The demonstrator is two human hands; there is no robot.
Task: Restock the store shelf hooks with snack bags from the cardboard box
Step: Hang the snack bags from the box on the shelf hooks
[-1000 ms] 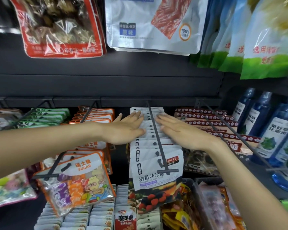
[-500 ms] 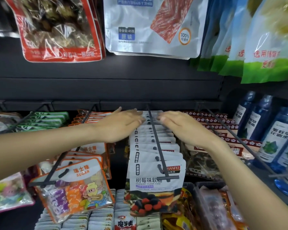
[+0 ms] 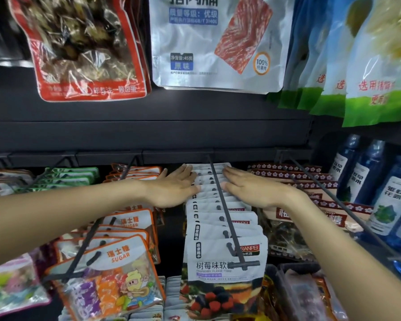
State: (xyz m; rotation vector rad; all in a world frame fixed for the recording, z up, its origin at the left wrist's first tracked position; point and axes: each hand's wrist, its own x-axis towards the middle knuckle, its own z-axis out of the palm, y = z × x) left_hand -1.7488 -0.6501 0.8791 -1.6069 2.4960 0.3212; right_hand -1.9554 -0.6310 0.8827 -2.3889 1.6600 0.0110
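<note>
A row of white raspberry-candy snack bags hangs along a dark shelf hook in the middle of the view. My left hand lies flat with straight fingers on the left tops of the rear bags. On the other side of the hook rod, my right hand rests flat on the right tops of the same bags. Neither hand grips a bag. The cardboard box is out of view.
Orange-trimmed sugar candy bags hang on the hook to the left, green bags further left. Plum-pattern bags fill the hook to the right, beside blue bottles. Large pouches hang overhead. More packets lie below.
Both hands have slid further back along the hook over the white bags, and their fingers have straightened out flat. The view has tilted slightly down.
</note>
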